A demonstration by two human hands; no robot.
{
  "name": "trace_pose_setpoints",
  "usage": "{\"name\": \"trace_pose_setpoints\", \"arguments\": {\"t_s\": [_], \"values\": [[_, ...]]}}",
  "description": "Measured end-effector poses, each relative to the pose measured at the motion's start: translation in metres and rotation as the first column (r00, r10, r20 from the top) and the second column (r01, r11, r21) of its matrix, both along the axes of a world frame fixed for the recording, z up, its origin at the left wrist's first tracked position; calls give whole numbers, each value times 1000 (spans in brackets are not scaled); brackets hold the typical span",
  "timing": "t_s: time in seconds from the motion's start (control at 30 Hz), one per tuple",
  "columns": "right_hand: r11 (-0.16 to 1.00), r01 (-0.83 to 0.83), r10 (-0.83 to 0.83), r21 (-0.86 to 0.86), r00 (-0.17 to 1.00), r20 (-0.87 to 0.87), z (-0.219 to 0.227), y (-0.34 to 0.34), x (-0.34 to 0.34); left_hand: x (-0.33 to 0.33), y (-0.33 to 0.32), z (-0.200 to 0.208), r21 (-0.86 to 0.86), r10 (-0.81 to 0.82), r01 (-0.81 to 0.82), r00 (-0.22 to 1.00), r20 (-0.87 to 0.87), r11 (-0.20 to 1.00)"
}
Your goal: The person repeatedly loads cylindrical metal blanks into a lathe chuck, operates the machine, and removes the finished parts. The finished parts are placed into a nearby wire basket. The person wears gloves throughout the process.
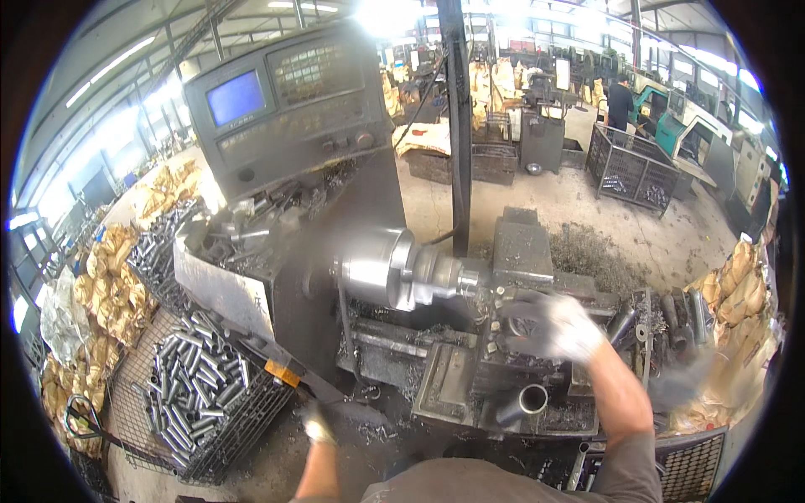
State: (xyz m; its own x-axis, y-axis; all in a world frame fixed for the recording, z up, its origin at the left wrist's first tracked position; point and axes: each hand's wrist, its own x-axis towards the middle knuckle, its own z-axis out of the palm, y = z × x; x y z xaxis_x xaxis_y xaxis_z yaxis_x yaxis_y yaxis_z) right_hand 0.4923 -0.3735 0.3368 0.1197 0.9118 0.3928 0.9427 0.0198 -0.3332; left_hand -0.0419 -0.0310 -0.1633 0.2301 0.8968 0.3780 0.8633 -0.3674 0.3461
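Note:
My right hand [570, 329], in a pale glove, reaches over the tool post [503, 323] of a metal lathe. Motion smears its fingers, so whether it grips anything there is unclear. To its left is the shiny lathe chuck [373, 268], with a short bright metal piece [466, 282] at its right end. My left hand [317, 427], also gloved, hangs low in front of the machine, between the lathe base and a wire crate; its fingers are blurred. A short metal tube [523, 403] lies tilted on the carriage, nearer to me than my right hand.
A wire crate [243, 423] of cut metal tubes stands at the lower left. Above the chuck rises a control panel [285, 92] with a blue screen. Metal chips [595, 256] litter the area behind the lathe. Farther off, a person [620, 105] stands beside another crate.

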Motion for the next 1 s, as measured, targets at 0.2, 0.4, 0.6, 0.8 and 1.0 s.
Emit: {"name": "trace_pose_setpoints", "arguments": {"t_s": [0.2,0.4,0.6,0.8,1.0], "values": [[256,-71,-39,-964,996,-84,-52,159,112,184,-144,68,-785,258,503,755,602,361],[691,-317,-156,-649,812,-562,-92,164,135,139,-145,108,-765,517,457,564,644,453],[674,661,-265,-331,-202,-943,-135,53,283,57,-132,64,-812,677,355,449,583,463],[684,581,-668,-441,742,-60,-172,42,269,81,-133,118,-760,475,346,619,626,550],[809,-12,-85,-587,987,-138,-93,164,174,248,-81,264,-365,-229,511,772,593,778]]}}
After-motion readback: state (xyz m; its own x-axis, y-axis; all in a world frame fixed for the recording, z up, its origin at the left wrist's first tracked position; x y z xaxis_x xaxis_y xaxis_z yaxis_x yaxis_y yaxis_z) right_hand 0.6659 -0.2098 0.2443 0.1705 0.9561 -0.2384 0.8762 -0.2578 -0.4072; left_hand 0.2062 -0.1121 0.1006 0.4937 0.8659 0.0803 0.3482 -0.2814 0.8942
